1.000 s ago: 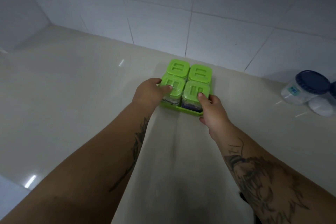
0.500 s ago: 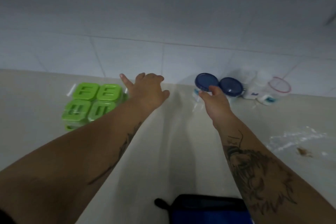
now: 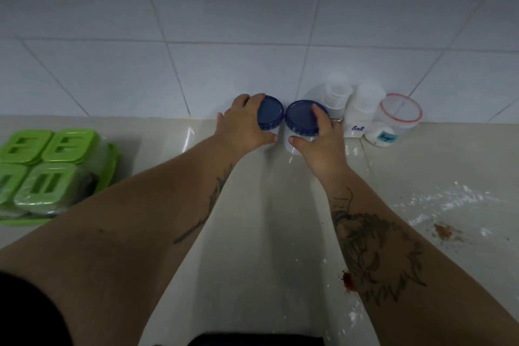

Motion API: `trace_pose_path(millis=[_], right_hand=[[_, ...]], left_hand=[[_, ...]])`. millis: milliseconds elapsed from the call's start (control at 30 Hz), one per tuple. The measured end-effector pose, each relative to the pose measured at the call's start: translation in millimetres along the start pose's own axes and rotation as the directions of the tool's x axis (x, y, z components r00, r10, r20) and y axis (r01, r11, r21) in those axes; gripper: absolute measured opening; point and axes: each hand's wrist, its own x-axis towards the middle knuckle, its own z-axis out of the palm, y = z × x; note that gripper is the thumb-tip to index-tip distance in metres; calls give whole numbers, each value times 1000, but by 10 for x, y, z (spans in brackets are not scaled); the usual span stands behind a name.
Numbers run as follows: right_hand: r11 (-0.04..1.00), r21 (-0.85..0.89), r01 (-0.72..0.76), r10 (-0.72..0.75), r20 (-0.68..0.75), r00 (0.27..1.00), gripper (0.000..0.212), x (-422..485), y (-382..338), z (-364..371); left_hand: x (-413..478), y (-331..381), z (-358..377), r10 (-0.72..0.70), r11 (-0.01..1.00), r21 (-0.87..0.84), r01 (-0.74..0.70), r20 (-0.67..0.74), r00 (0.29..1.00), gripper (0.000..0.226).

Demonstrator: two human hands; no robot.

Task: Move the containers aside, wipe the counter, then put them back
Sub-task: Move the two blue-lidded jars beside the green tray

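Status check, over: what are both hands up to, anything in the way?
Left grip round left blue-lidded plastic jar; right grip round right blue-lidded jar. Both by the tiled wall. Frosted white bottle close behind right grip.

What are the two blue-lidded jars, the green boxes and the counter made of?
Left jar and right jar: likely plastic; ribbed, matte blue lids, the right one's body cloudy white. Green boxes: plastic, with moulded glossy lids and clear walls. Counter: probably polished stone or tile; it is pale and glossy and reflects light.
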Motion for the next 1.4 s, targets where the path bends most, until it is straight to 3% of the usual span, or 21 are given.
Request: trace_pose_path(millis=[100, 333, 600, 767, 1000, 1167, 1300, 1400], right_hand=[[997, 49, 63, -60, -65, 996, 83, -11, 53, 48], [989, 85, 120, -118, -19, 993, 84, -101, 126, -1], [980, 105, 166, -178, 113, 978, 87, -291, 60, 29], [973, 142, 179, -190, 67, 979, 73, -417, -116, 167], [958, 95, 270, -276, 48, 960, 81, -1080, -674, 445], [943, 217, 252, -291, 168, 942, 79, -1959, -1078, 954], [941, 277, 196, -266, 246, 932, 81, -2495, -1332, 1424], [933, 253, 255, -318, 248, 915, 83, -2707, -1539, 1764]], left_hand=[[75, -72, 44, 39, 985, -166, -38, -1, 999, 102], [76, -240, -23, 84, 974, -212, -74, 37, 996, 97], [-367, -514, -128, 79, 949, -297, -103, -92, 993, 97], [-576, -546, -151, 19, 916, -394, -74, -141, 990, 87], [-1460, -753, -678, -50, 826, -553, -113, -271, 961, 72], [-2608, -1278, -993, -295, 840, -532, 105, -285, 912, 87], [-3266, -1587, -1330, -355, 871, -458, 175, -343, 870, 88], [-3507, -1846, -1530, -390, 891, -392, 228, -407, 826, 87]])
